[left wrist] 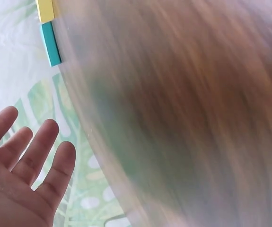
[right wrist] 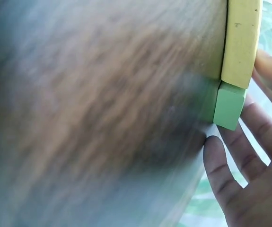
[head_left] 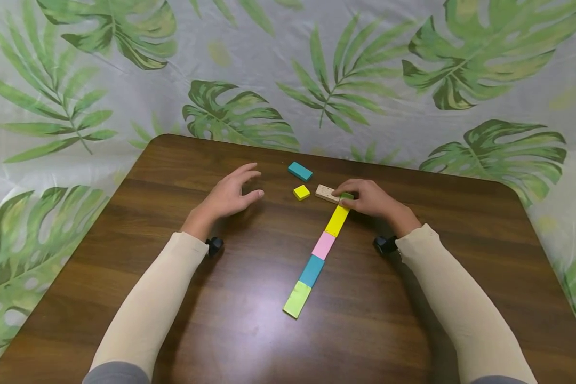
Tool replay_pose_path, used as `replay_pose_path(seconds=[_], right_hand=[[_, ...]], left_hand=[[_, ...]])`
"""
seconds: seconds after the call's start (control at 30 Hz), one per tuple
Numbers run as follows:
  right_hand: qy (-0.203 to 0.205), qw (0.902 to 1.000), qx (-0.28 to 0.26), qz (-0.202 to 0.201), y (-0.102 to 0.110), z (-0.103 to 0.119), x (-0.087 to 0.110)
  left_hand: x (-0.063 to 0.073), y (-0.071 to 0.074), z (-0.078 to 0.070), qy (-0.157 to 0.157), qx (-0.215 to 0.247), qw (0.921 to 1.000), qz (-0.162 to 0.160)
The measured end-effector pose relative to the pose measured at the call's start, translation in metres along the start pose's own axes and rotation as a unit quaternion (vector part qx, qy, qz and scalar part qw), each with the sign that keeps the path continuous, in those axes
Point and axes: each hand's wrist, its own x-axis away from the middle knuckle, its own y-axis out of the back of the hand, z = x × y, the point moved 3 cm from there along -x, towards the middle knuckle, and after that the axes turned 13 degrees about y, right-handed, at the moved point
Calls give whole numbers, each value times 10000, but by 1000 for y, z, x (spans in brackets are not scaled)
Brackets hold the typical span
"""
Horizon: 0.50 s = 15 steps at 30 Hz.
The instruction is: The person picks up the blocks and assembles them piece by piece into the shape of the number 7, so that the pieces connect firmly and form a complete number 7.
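My right hand [head_left: 372, 198] is at the far end of a row of flat blocks, its thumb and fingers around a small green block [right wrist: 229, 106]. That green block meets the end of a long yellow block [head_left: 337, 221]. Nearer along the row come a pink block [head_left: 324, 246], a blue block [head_left: 312, 271] and a lime block [head_left: 297, 300]. A pale wooden block [head_left: 326, 193] lies just left of the right fingertips. My left hand [head_left: 228, 193] is held over the table with fingers spread, holding nothing; its palm shows in the left wrist view.
Left of the wooden block lies a small yellow block [head_left: 301, 192], with a teal block [head_left: 300, 171] behind it. The brown wooden table [head_left: 139, 213] has rounded far corners. A leaf-patterned cloth [head_left: 355, 48] hangs behind it.
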Motion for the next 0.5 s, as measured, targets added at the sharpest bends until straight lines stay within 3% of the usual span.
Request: replay_pose_path(seconds=[0.23,0.5], right_hand=[[-130,9998,56,129,0,-2,-3],[-97,9998,105,115,0,-3,-1]], left_hand=[[-19,-6,-18,-186,-545,9980,-243],[-47,-18,-42,-632,-1323,9888,-281]])
